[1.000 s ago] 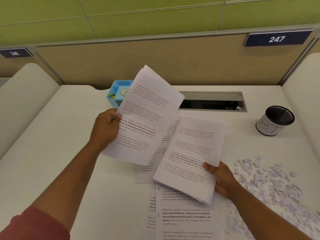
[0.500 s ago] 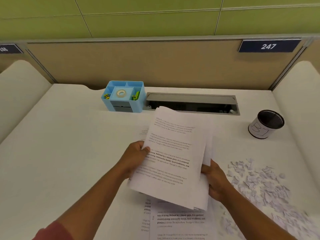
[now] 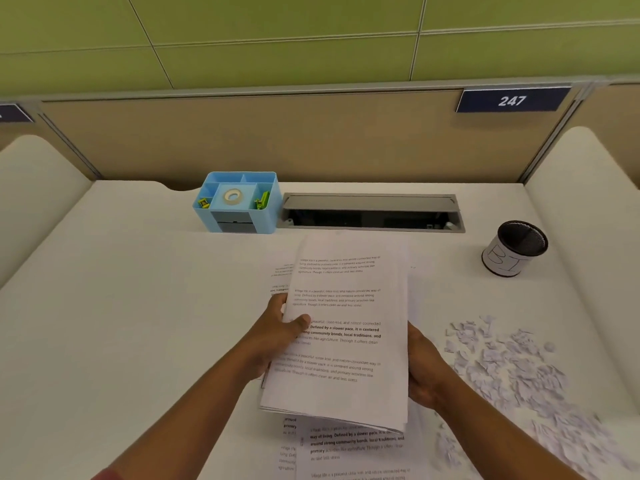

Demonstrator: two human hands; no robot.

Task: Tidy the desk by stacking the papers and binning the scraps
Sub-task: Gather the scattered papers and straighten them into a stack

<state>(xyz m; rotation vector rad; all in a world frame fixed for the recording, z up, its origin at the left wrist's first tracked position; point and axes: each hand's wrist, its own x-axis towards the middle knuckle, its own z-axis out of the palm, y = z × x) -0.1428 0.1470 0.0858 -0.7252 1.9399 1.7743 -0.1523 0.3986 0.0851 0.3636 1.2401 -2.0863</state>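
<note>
A stack of printed papers (image 3: 346, 341) is held just above the white desk (image 3: 121, 323), squared between both hands. My left hand (image 3: 277, 337) grips its left edge with the thumb on top of the text. My right hand (image 3: 424, 372) holds the right edge, fingers hidden under the sheets. More printed sheets (image 3: 353, 452) lie flat on the desk beneath and in front of the stack, and another sheet (image 3: 280, 278) peeks out at the left. A heap of torn paper scraps (image 3: 512, 368) is spread on the desk to the right. A black mesh cup labelled as a bin (image 3: 516, 249) stands at the back right.
A blue desk organiser (image 3: 239, 202) with tape and clips stands at the back centre-left. Beside it is an open grey cable tray (image 3: 374, 213) set into the desk. Tan partition panels close off the back, and padded white dividers flank both sides.
The left hand brought its sheet down and right onto the bundle in the right hand. The two groups are now one aligned stack held by both hands.
</note>
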